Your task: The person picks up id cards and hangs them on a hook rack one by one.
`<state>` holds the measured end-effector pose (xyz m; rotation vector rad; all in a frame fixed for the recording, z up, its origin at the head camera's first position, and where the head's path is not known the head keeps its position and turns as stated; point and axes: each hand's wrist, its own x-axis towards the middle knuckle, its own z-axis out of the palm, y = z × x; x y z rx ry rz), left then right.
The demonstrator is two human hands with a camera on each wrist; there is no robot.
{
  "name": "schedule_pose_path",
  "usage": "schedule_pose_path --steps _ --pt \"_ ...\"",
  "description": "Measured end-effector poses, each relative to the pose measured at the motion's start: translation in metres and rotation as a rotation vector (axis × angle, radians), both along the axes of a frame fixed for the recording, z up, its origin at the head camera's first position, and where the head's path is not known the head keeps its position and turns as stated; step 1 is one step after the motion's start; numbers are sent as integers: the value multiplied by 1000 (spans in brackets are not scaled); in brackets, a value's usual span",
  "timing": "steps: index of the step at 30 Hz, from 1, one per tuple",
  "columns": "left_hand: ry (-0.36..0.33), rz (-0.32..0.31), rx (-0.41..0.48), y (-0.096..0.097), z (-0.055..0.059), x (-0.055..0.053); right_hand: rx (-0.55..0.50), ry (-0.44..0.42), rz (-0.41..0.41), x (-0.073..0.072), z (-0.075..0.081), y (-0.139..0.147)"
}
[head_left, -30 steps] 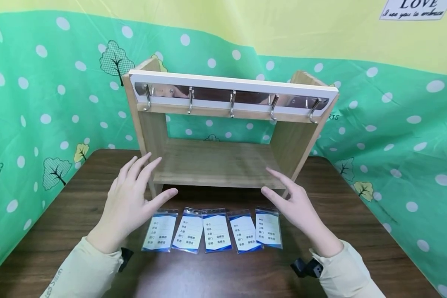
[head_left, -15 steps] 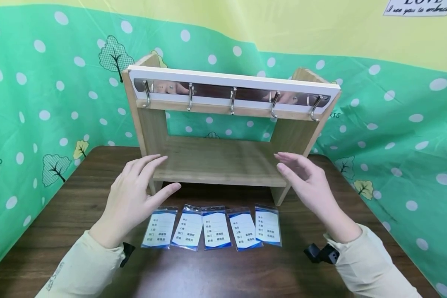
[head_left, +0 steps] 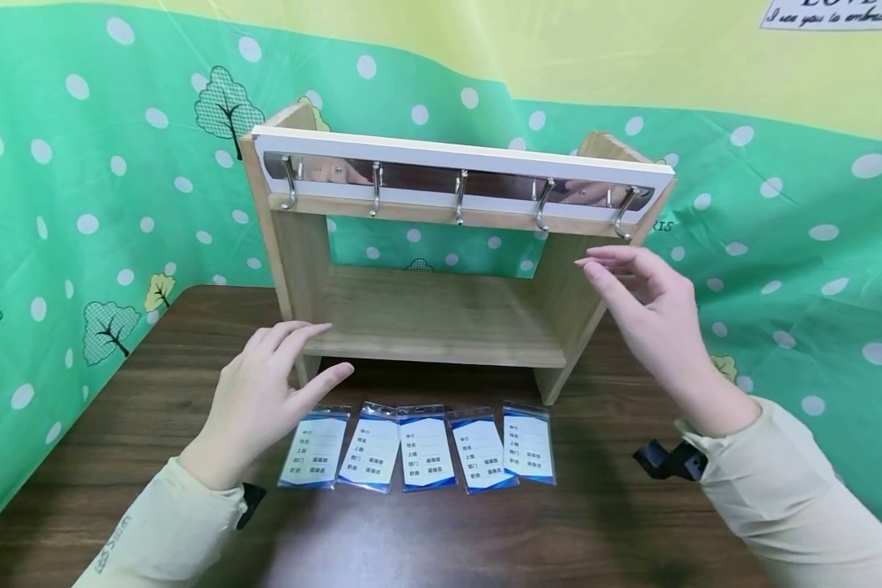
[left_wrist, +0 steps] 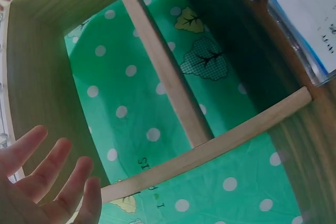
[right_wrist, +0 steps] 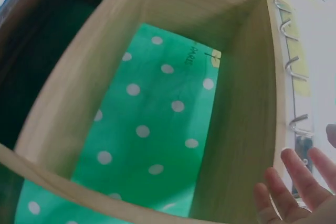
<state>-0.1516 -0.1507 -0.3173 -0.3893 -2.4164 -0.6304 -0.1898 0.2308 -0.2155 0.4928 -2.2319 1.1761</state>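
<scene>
Green dotted cloth (head_left: pixel 143 167) backs a wooden shelf (head_left: pixel 434 314)

Head view: five badges (head_left: pixel 428 451), some overlapping, lie on the table (head_left: pixel 426 539) before the shelf. The left hand (head_left: pixel 257 400) hangs near its left side; the right hand (head_left: pixel 654 310) by the rightmost of the hooks (head_left: pixel 460 198). I'd move slowly there. Left wrist: fingers apart, holding nothing. Right wrist: likewise, hooks jutting close by.

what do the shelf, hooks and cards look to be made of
Shelf: wood or wood-look board, fairly matte, with streaky grain. Hooks: probably polished metal, silvery with bright glints. Cards: likely printed paper in glossy clear plastic sleeves, see-through edges showing beyond the print.
</scene>
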Motion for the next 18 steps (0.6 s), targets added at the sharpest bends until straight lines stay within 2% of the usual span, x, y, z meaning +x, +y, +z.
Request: schedule_pose_path --steps 11,15,18 --pt "-24 17 14 -6 -18 -1 -40 75 -72 -7 28 6" --pt "-88 18 34 -11 -27 -1 -83 127 -86 -11 36 9" --pt "-147 25 45 -13 -33 1 -135 193 -64 -16 42 12"
